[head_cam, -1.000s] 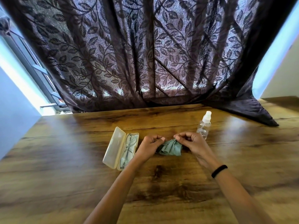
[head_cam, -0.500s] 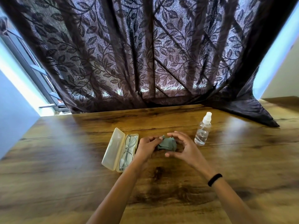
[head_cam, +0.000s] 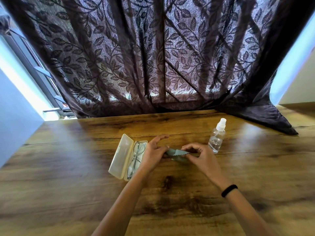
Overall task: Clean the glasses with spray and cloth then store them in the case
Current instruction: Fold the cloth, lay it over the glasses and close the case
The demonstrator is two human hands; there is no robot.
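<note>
A cream glasses case (head_cam: 119, 159) lies open on the wooden table, and thin-framed glasses (head_cam: 136, 157) lie folded in its right half. Just right of the case, a small grey-green cloth (head_cam: 177, 153) with zigzag edges is held low over the table between both hands. My left hand (head_cam: 154, 154) pinches its left end with the thumb, the other fingers stretched out. My right hand (head_cam: 199, 155) pinches its right edge with curled fingers. A clear spray bottle (head_cam: 217, 137) with a white cap stands upright behind my right hand.
A dark leaf-patterned curtain (head_cam: 153, 57) hangs along the table's (head_cam: 68, 167) far edge, and its corner (head_cam: 272, 120) drapes onto the tabletop at the back right. A window frame shows at the far left. A black band sits on my right wrist.
The cloth was bunched into a small wad between the hands; now both hands have drawn apart and lowered, spreading it flatter. My left fingers have stretched out.
</note>
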